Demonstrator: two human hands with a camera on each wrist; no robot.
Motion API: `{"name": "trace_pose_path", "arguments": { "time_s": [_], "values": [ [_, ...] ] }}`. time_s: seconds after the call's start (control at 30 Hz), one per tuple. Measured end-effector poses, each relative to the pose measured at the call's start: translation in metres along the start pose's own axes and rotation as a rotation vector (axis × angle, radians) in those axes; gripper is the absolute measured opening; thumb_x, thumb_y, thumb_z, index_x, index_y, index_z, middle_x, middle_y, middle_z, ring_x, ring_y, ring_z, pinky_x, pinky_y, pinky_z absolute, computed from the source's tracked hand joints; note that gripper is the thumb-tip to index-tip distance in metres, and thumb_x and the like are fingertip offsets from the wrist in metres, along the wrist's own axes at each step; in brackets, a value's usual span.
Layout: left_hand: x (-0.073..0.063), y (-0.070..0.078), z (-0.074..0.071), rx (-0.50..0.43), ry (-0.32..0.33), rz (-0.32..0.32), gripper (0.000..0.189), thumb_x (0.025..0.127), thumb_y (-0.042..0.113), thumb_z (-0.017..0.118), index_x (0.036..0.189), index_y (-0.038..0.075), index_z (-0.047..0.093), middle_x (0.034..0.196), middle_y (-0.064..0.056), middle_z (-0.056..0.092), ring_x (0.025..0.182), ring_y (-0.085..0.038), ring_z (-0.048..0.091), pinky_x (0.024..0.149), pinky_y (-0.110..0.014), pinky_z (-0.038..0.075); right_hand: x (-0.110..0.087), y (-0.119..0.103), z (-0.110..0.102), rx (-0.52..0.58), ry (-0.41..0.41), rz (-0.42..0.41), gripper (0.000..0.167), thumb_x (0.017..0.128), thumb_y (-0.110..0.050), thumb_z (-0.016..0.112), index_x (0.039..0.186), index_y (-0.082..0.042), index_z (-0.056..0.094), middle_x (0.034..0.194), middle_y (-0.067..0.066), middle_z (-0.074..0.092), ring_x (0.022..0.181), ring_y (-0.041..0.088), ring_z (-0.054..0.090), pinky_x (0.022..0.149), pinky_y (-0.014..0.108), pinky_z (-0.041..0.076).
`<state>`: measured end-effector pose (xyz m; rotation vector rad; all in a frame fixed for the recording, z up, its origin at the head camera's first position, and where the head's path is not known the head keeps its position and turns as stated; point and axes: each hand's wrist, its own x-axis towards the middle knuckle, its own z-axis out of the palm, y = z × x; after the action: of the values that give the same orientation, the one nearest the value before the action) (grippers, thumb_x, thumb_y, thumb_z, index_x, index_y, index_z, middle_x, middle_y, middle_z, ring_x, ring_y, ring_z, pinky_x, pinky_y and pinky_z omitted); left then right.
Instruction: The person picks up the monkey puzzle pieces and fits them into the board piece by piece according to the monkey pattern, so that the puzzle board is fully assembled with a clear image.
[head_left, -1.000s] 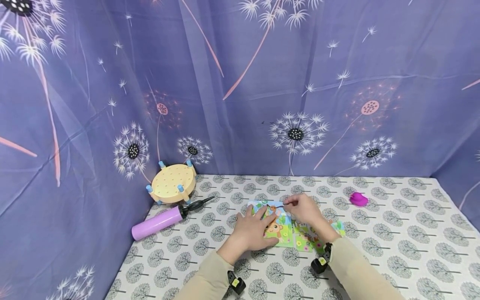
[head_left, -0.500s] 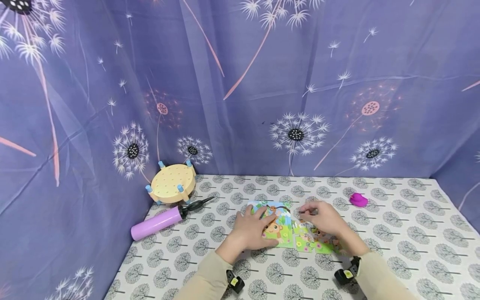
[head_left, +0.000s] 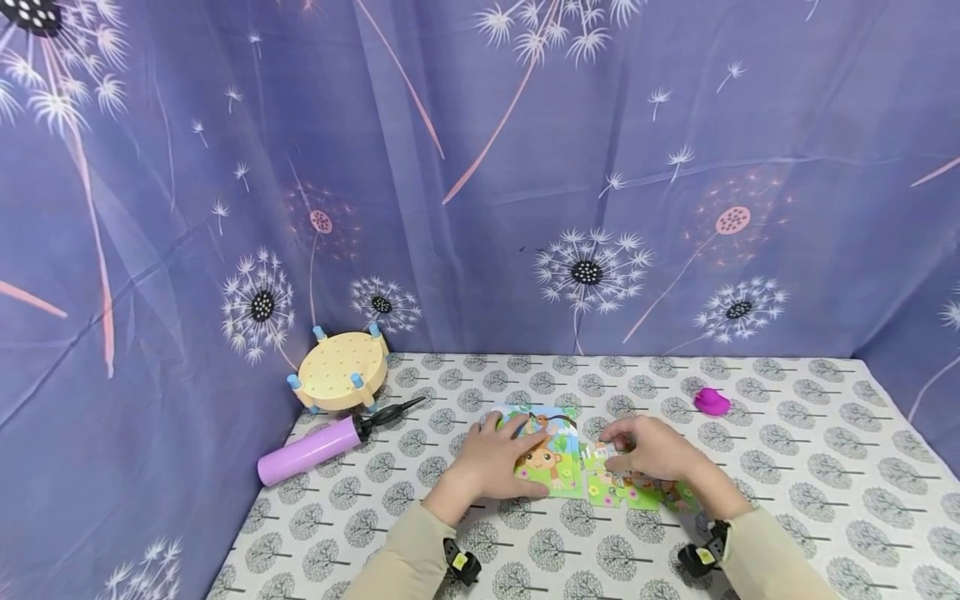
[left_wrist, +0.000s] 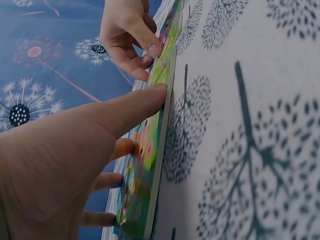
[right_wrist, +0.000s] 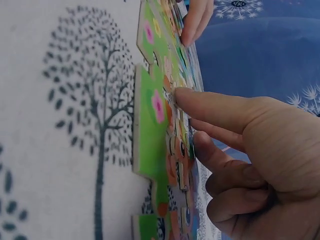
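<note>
My left hand point(head_left: 487, 462) rests spread on a colourful picture board point(head_left: 564, 467) that shows a cartoon monkey. In the left wrist view its thumb point(left_wrist: 145, 102) presses near the board's edge. To the right of the board lie several jigsaw pieces point(head_left: 641, 497), green with flowers along the near side. My right hand point(head_left: 656, 454) is low over them, thumb and fingers around a small pale jigsaw piece point(head_left: 600, 452). The right wrist view has a green piece with a pink flower point(right_wrist: 152, 125) beside the thumb; the fingers partly hide the pieces behind.
A purple hand pump point(head_left: 311, 450) with a black nozzle lies at the left. Behind it a yellow stool-shaped toy point(head_left: 341, 371) with blue-tipped legs leans by the curtain. A magenta toy point(head_left: 711, 402) sits at the right. A purple curtain point(head_left: 480, 208) borders the table.
My right hand has moved from the board's upper right corner to the right, then down onto the loose jigsaw pieces. The left hand has stayed on the board.
</note>
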<state>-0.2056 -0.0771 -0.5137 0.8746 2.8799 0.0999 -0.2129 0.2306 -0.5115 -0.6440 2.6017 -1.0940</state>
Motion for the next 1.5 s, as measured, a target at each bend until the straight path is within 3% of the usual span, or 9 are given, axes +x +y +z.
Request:
{"name": "trace_pose_path", "arguments": {
  "time_s": [0.17, 0.63, 0.87, 1.2, 1.5],
  "values": [
    [-0.002, -0.008, 0.001, -0.022, -0.011, 0.004, 0.095, 0.083, 0.084, 0.059, 0.162, 0.039, 0.035, 0.170, 0.000, 0.028, 0.152, -0.036, 0.029, 0.116, -0.068, 0.031, 0.001, -0.001, 0.000, -0.011, -0.016, 0.003, 0.039, 0.084, -0.017, 0.087, 0.117, -0.004, 0.073, 0.084, -0.001, 0.057, 0.064, 0.010, 0.046, 0.064, 0.027, 0.047],
    [-0.008, -0.022, 0.003, -0.032, -0.011, -0.003, 0.101, 0.081, 0.085, 0.059, 0.163, 0.032, 0.036, 0.170, 0.002, 0.026, 0.154, -0.032, 0.026, 0.119, -0.067, 0.025, -0.001, 0.006, 0.004, -0.011, 0.060, -0.012, 0.036, 0.080, -0.022, 0.090, 0.109, -0.014, 0.070, 0.093, -0.001, 0.063, 0.084, 0.015, 0.057, 0.074, 0.026, 0.053],
    [-0.012, -0.029, 0.000, -0.034, -0.022, -0.013, 0.101, 0.081, 0.085, 0.061, 0.163, 0.031, 0.037, 0.170, 0.002, 0.029, 0.153, -0.037, 0.028, 0.117, -0.070, 0.027, -0.004, 0.008, 0.005, 0.044, 0.057, -0.009, 0.031, 0.084, -0.019, 0.086, 0.109, -0.015, 0.068, 0.096, 0.001, 0.064, 0.073, 0.015, 0.059, 0.062, 0.027, 0.054],
    [-0.019, -0.036, 0.001, -0.017, -0.022, -0.019, 0.099, 0.082, 0.085, 0.059, 0.162, 0.032, 0.038, 0.170, 0.002, 0.028, 0.152, -0.038, 0.030, 0.116, -0.072, 0.026, -0.011, 0.011, 0.002, -0.004, 0.104, -0.073, 0.027, 0.088, -0.017, 0.083, 0.113, -0.016, 0.072, 0.094, -0.008, 0.067, 0.088, 0.011, 0.062, 0.081, 0.031, 0.057],
    [-0.022, -0.041, 0.000, -0.057, -0.023, -0.011, 0.098, 0.083, 0.082, 0.061, 0.163, 0.030, 0.038, 0.170, 0.001, 0.027, 0.153, -0.037, 0.028, 0.117, -0.072, 0.023, -0.013, 0.013, 0.001, -0.008, 0.111, -0.078, 0.025, 0.089, -0.019, 0.082, 0.113, -0.017, 0.074, 0.092, -0.010, 0.069, 0.075, 0.012, 0.058, 0.066, 0.025, 0.050]
  ]
}}
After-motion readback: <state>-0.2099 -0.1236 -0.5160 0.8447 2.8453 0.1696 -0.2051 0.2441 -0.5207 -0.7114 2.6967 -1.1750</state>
